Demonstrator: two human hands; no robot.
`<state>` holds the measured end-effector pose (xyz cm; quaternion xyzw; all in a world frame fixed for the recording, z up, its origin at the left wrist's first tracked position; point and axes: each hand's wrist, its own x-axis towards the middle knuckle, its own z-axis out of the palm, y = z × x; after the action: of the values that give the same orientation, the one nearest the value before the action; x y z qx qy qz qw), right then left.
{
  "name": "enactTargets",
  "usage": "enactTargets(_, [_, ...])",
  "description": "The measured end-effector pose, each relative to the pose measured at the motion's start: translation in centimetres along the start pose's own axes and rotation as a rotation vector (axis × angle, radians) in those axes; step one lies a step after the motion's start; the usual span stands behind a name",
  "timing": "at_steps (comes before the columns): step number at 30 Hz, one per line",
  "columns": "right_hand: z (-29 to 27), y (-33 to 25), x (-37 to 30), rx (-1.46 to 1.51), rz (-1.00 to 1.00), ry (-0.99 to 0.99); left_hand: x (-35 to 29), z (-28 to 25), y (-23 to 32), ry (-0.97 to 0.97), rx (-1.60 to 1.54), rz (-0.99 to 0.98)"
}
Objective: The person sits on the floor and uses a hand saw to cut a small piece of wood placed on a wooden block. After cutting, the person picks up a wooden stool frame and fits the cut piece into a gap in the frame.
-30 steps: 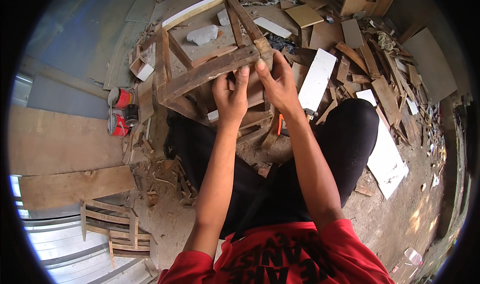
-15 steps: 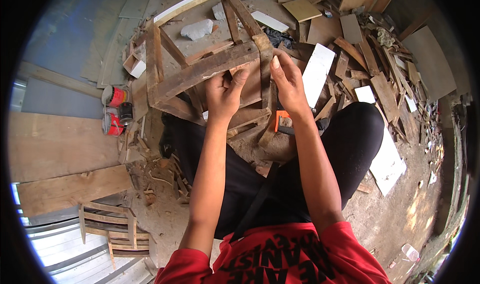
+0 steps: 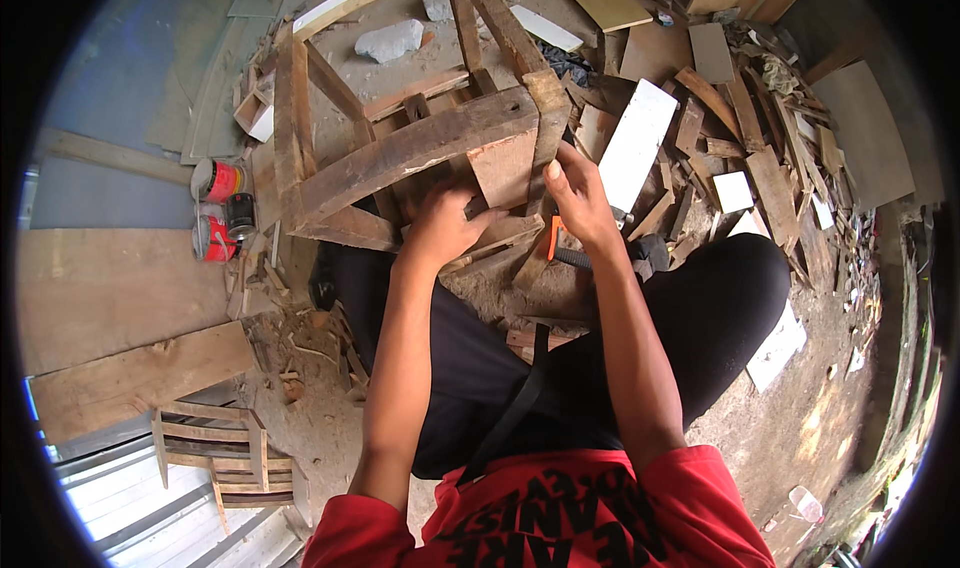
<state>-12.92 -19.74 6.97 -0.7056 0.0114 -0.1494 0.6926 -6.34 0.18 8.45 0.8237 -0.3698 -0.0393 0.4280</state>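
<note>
A wooden frame (image 3: 420, 146) of dark, worn bars stands tilted before me, above my crossed legs. Inside its near right corner sits a small brown board (image 3: 503, 171), under the thick top rail. My left hand (image 3: 447, 226) is closed at the board's lower left edge, with its thumb toward the front; part of its fingers is hidden. Around the frame's right post (image 3: 545, 118) my right hand (image 3: 583, 203) is closed, thumb in front and fingers behind. An orange and black tool (image 3: 558, 243) lies just below that hand, partly covered by the forearm.
Scrap boards (image 3: 755, 183) lie heaped at the right, with a long white board (image 3: 637, 148) nearer the frame. Paint cans (image 3: 217, 181) stand at the left. A slatted wooden piece (image 3: 215, 448) is at the lower left. Pale blocks (image 3: 390, 41) lie beyond the frame.
My left hand has moved down from the top rail to the board's lower edge, and the board now shows more fully. The right hand has slid lower along the post. The frame has shifted slightly left.
</note>
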Motion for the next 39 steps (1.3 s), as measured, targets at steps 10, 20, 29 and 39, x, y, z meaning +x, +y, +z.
enactTargets(10, [-0.5,2.0,-0.6,0.033,0.046,-0.022,0.0,0.5,-0.5,0.122,0.069,0.154])
enactTargets(20, [-0.2,3.2,-0.3,0.064,0.007,-0.004,0.8,0.8,-0.1,0.181,0.054,0.207])
enactTargets(29, [0.2,1.2,0.1,-0.06,-0.002,-0.069,0.7,1.2,-1.0,0.18,0.055,0.242])
enactTargets(39, [0.0,-0.5,1.3,0.077,0.138,-0.186,0.5,1.1,-0.8,0.169,0.089,0.21])
